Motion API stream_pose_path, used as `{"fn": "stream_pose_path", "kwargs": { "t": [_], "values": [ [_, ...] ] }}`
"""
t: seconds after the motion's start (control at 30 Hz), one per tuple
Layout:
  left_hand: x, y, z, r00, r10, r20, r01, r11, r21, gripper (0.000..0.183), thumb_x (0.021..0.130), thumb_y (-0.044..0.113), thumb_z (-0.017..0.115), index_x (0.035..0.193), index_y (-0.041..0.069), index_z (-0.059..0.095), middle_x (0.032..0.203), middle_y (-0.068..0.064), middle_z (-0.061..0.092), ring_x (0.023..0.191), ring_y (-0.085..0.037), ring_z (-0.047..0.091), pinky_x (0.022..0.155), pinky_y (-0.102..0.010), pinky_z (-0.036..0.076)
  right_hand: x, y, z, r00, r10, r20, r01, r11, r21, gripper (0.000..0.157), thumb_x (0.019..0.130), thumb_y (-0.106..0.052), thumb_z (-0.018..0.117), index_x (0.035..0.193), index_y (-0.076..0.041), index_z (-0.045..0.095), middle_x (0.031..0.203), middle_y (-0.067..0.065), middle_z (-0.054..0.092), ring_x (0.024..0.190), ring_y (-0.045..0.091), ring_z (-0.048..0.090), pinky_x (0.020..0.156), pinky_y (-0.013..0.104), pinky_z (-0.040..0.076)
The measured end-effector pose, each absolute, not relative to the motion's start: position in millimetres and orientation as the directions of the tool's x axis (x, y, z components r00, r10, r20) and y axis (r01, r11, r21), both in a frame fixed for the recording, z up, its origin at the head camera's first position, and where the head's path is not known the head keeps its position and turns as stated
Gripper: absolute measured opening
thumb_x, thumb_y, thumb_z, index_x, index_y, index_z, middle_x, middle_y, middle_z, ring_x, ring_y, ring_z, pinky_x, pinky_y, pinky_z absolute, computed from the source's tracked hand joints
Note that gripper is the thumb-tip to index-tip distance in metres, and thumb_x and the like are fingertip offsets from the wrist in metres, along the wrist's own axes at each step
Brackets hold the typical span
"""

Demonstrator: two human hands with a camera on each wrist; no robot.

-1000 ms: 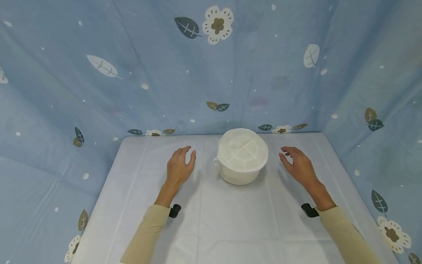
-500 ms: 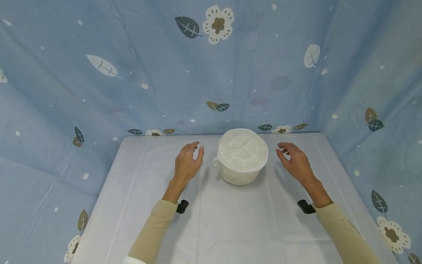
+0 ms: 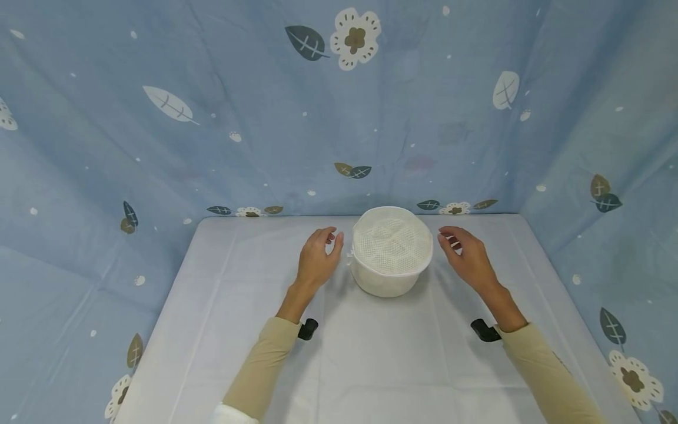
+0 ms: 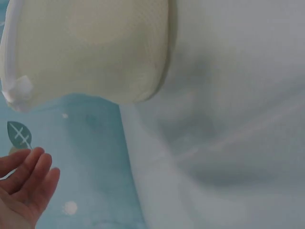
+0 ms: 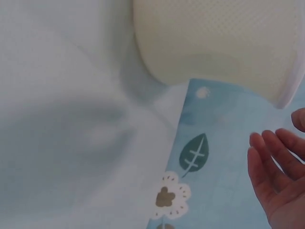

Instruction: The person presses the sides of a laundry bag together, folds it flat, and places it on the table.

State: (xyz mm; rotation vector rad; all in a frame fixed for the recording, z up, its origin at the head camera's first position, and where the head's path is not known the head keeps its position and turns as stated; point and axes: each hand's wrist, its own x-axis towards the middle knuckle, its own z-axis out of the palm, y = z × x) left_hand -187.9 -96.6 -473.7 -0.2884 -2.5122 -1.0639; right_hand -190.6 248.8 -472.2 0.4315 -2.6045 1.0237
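Note:
A round, cream-white mesh laundry bag [image 3: 392, 244] stands upright on the white-covered table, its netted top facing up. A small zipper pull [image 4: 20, 90] shows at its upper rim in the left wrist view. My left hand [image 3: 319, 257] hovers just left of the bag, fingers loosely bent and holding nothing. On the other side, my right hand [image 3: 467, 257] is held close to the bag's right rim, thumb and fingers apart. Both palms face the bag, as the right wrist view also shows with the cupped right hand [image 5: 281, 176].
A white cloth [image 3: 381, 365] covers the table. Blue curtains [image 3: 254, 106] printed with leaves and flowers hang behind the table and along both sides. Black wrist mounts [image 3: 485, 330] stick out at the beige sleeves [image 3: 265, 362].
My left hand has moved right toward the bag, and my right hand has moved a little left and away from me. The mesh bag stays where it was.

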Motion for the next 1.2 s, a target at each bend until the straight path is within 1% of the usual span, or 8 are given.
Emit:
{"fn": "stream_pose_path", "kwargs": {
  "t": [0.13, 0.27, 0.4, 0.57, 0.73, 0.87, 1.1, 1.2],
  "values": [
    [-189.4, -89.0, -473.5, -0.904, 0.044, 0.424, 0.349, 0.648, 0.677, 0.035, 0.097, 0.032, 0.052, 0.109, 0.003, 0.066, 0.089, -0.003, 0.063, 0.082, -0.016, 0.059, 0.073, -0.032, 0.051, -189.7, 244.5, -469.9, -0.923, -0.152, 0.354, -0.356, 0.688, -0.633, 0.031, 0.096, -0.024, 0.058, 0.12, -0.006, 0.061, 0.11, 0.005, 0.063, 0.089, 0.018, 0.058, 0.068, 0.035, 0.05],
    [-189.2, -82.4, -472.2, -0.914, 0.046, 0.403, 0.354, 0.578, 0.736, 0.033, 0.097, 0.031, 0.052, 0.106, 0.003, 0.067, 0.087, -0.003, 0.063, 0.078, -0.013, 0.059, 0.067, -0.029, 0.052, -189.8, 239.9, -468.8, -0.936, -0.134, 0.327, -0.326, 0.681, -0.655, 0.032, 0.096, -0.027, 0.057, 0.121, -0.006, 0.06, 0.108, 0.006, 0.064, 0.09, 0.018, 0.059, 0.07, 0.032, 0.05],
    [-188.8, -77.4, -470.6, -0.928, 0.027, 0.371, 0.333, 0.506, 0.796, 0.031, 0.096, 0.03, 0.054, 0.104, 0.003, 0.069, 0.084, -0.003, 0.063, 0.074, -0.013, 0.058, 0.063, -0.025, 0.051, -190.6, 235.1, -469.2, -0.943, -0.127, 0.309, -0.31, 0.675, -0.669, 0.033, 0.097, -0.029, 0.055, 0.121, -0.007, 0.06, 0.105, 0.006, 0.065, 0.09, 0.018, 0.061, 0.071, 0.025, 0.05],
    [-188.9, -73.1, -469.3, -0.96, 0.002, 0.28, 0.252, 0.438, 0.863, 0.03, 0.094, 0.03, 0.06, 0.104, 0.004, 0.069, 0.084, -0.001, 0.065, 0.074, -0.012, 0.059, 0.066, -0.024, 0.052, -189.5, 230.5, -468.8, -0.953, -0.115, 0.28, -0.285, 0.657, -0.698, 0.034, 0.096, -0.032, 0.057, 0.12, -0.009, 0.06, 0.1, 0.003, 0.066, 0.086, 0.016, 0.061, 0.069, 0.021, 0.05],
    [-187.9, -71.7, -466.1, -0.982, -0.013, 0.189, 0.172, 0.359, 0.917, 0.027, 0.091, 0.028, 0.064, 0.105, 0.005, 0.07, 0.088, -0.002, 0.067, 0.079, -0.014, 0.062, 0.069, -0.026, 0.054, -190.3, 225.9, -467.7, -0.963, -0.097, 0.252, -0.252, 0.658, -0.71, 0.037, 0.095, -0.034, 0.058, 0.12, -0.007, 0.06, 0.102, 0.008, 0.065, 0.084, 0.019, 0.062, 0.067, 0.022, 0.053],
    [-187.0, -72.6, -463.7, -0.996, -0.023, 0.087, 0.077, 0.29, 0.954, 0.026, 0.09, 0.03, 0.066, 0.104, 0.008, 0.07, 0.09, -0.001, 0.068, 0.082, -0.013, 0.063, 0.07, -0.026, 0.054, -192.0, 223.4, -466.4, -0.975, -0.082, 0.207, -0.212, 0.634, -0.743, 0.038, 0.094, -0.032, 0.06, 0.121, -0.005, 0.059, 0.105, 0.011, 0.064, 0.083, 0.021, 0.064, 0.065, 0.023, 0.055],
    [-184.0, -75.9, -458.9, -0.999, -0.001, -0.049, -0.049, 0.181, 0.982, 0.026, 0.088, 0.027, 0.069, 0.105, 0.007, 0.069, 0.093, -0.006, 0.067, 0.082, -0.017, 0.065, 0.069, -0.027, 0.055, -193.3, 221.4, -461.4, -0.992, -0.073, 0.1, -0.124, 0.546, -0.829, 0.042, 0.092, -0.032, 0.063, 0.122, -0.003, 0.058, 0.108, 0.015, 0.062, 0.088, 0.026, 0.065, 0.067, 0.024, 0.056],
    [-182.3, -77.2, -456.4, -0.995, 0.006, -0.099, -0.097, 0.149, 0.984, 0.025, 0.087, 0.026, 0.07, 0.104, 0.007, 0.068, 0.093, -0.007, 0.067, 0.082, -0.017, 0.065, 0.07, -0.027, 0.055, -193.4, 221.5, -459.5, -0.997, -0.066, 0.042, -0.069, 0.485, -0.872, 0.045, 0.091, -0.033, 0.064, 0.122, -0.002, 0.057, 0.109, 0.016, 0.061, 0.089, 0.023, 0.065, 0.07, 0.027, 0.056]
  ]
}}
